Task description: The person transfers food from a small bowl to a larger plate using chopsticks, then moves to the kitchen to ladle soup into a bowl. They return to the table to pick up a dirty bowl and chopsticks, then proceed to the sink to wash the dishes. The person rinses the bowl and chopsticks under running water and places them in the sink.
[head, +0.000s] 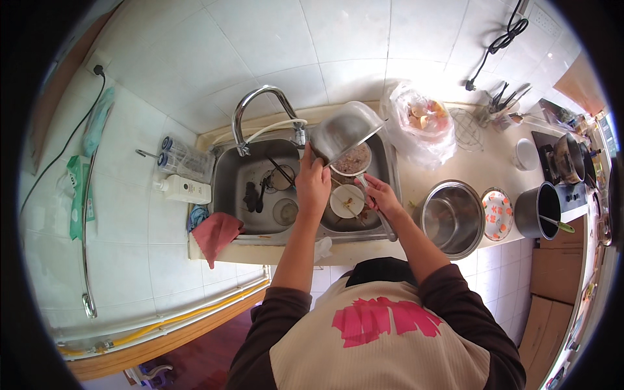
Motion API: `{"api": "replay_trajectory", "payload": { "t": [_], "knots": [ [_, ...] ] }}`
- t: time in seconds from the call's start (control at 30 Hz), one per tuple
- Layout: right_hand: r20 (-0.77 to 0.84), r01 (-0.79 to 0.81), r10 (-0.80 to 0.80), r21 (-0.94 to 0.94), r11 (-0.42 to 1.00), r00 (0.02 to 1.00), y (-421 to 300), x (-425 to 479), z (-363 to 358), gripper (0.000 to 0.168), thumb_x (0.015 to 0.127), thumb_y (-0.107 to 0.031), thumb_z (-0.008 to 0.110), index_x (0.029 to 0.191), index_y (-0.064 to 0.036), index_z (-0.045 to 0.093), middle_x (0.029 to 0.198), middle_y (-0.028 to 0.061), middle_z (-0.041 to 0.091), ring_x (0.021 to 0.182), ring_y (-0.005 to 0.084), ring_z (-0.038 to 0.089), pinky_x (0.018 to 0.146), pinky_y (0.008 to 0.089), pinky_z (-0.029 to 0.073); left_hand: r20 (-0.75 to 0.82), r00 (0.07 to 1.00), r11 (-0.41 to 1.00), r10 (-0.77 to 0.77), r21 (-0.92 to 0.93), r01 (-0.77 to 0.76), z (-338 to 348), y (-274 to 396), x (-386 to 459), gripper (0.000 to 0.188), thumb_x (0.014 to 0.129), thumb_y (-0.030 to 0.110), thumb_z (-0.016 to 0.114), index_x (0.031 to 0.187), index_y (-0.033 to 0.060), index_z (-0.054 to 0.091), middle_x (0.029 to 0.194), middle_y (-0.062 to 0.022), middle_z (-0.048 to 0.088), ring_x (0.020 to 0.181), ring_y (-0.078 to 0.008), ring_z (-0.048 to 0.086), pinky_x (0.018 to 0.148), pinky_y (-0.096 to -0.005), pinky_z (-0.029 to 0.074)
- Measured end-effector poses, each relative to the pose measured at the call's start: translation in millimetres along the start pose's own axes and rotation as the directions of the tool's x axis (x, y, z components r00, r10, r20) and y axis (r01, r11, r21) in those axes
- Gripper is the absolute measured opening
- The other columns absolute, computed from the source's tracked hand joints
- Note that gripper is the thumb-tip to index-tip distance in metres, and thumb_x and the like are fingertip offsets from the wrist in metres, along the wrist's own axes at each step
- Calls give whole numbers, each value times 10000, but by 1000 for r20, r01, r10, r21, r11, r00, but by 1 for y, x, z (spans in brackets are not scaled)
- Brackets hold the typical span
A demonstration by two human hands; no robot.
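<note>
My left hand point(313, 183) grips the near rim of a metal pot point(347, 127), tipped on its side above the right basin of the sink. Just below its lowered edge is a round, long-handled strainer or pan point(352, 160) filled with brownish, grainy food. My right hand point(379, 195) holds its metal handle point(387, 227), which points toward me. In the right basin point(385, 165), a small white bowl point(347, 201) contains food scraps, and thin sticks lie across it. Whether anything is still inside the tilted pot cannot be seen.
The left basin point(234, 195) holds dark utensils point(262, 192) and a glass bowl point(285, 211) below the faucet point(265, 90). A red cloth point(217, 234) drapes over the counter edge. To the right are a plastic bag of scraps point(421, 122), a steel pot point(453, 219) and a patterned plate point(497, 214).
</note>
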State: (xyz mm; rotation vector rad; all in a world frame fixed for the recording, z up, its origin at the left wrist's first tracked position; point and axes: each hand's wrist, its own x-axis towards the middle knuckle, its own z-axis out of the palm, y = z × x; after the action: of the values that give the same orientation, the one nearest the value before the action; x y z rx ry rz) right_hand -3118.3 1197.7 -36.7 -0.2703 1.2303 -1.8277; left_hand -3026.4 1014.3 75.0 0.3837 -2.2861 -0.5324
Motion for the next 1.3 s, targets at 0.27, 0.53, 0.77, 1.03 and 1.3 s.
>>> {"api": "replay_trajectory", "payload": {
  "t": [0.27,0.53,0.77,1.03,1.3],
  "knots": [
    [-8,76,-77,-49,996,997,-4,0,8,475,930,-32,453,1398,26,396,1252,53,595,507,52,471,424,185,378,2,999,999,41,13,-41,-19,1,-1,149,743,4,644,827,25,523,1344,-266,494,791,-392,645,598,-412,535],
    [-13,54,-56,-130,990,998,-11,-11,14,500,934,-25,436,1425,24,359,1253,56,593,515,52,477,433,190,381,-69,992,994,107,11,-107,-23,10,2,142,749,8,633,762,18,491,1322,-220,539,697,-350,639,551,-385,515],
    [-21,19,-22,-155,988,1000,-10,-10,16,471,940,-25,436,1406,32,387,1241,72,606,483,69,490,408,223,378,-63,993,995,98,19,-97,-36,3,0,166,744,21,668,792,30,509,1360,-239,494,763,-381,645,606,-407,537],
    [-48,38,-44,-122,992,998,-9,-7,22,491,933,-16,436,1418,29,372,1212,57,620,487,64,493,400,224,376,-136,990,994,-30,-107,16,-45,-11,-14,114,774,-10,616,788,-10,503,1332,-252,515,804,-369,638,635,-377,538],
    [-7,18,-20,-155,988,1000,-12,-7,24,577,915,-6,452,1459,50,266,1239,71,610,498,62,494,420,206,383,-81,867,808,-492,-412,421,-48,-33,-64,138,917,58,571,893,-77,552,1104,-193,625,834,-178,661,651,-313,547]
  ]
}}
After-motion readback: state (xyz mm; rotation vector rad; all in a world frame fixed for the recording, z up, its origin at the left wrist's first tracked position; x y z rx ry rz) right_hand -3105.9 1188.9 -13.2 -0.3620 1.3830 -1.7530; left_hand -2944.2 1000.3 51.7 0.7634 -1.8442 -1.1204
